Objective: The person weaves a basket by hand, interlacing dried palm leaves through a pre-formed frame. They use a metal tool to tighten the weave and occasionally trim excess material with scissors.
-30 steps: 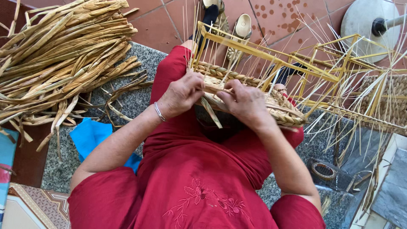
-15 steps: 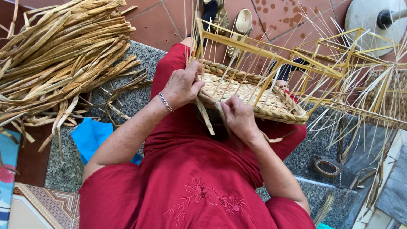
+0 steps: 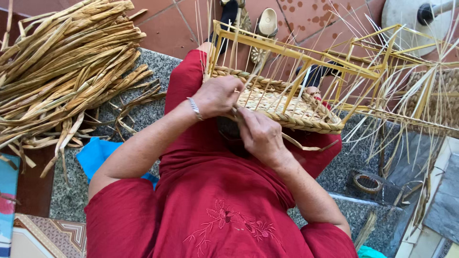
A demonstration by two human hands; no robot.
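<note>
Since a second ago the left hand (image 3: 217,95) slid along the woven basket (image 3: 282,107) rim. Right hand (image 3: 260,136) dropped lower; both sets of fingers are clenched on a reed strand (image 3: 301,144), so weaving continues.

Half-woven straw basket (image 3: 287,102) on lap, w/ upright stakes.

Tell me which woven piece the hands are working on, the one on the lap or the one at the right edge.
The lap basket: both the left hand and right hand touch its near rim. The other weave lies untouched.
</note>
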